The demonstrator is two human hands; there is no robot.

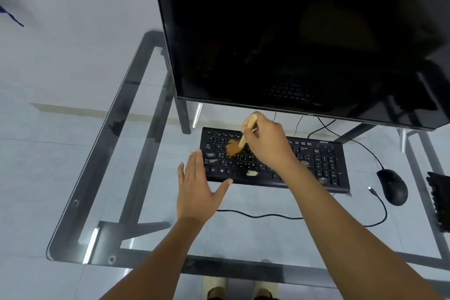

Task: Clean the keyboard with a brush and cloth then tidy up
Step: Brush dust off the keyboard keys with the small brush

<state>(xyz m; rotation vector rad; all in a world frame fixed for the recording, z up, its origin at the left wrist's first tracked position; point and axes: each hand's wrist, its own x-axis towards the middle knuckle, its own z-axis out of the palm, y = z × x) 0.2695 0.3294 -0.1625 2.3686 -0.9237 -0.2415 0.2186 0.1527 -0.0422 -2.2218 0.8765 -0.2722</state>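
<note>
Right hand (265,143) over the middle of the keyboard (316,165), fingers curled round a brush (243,140), bristles down on the upper-left keys. Left hand (198,187) flat, fingers straight, at the keyboard's left front corner on the glass desk (136,129). Mouse (393,186) right of the keyboard.

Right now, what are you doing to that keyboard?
A person is brushing it clean. The right hand grips a brush whose bristles sit on the left keys of the keyboard. The left hand lies flat and open by the keyboard's front left corner. A mouse sits at the right.
</note>
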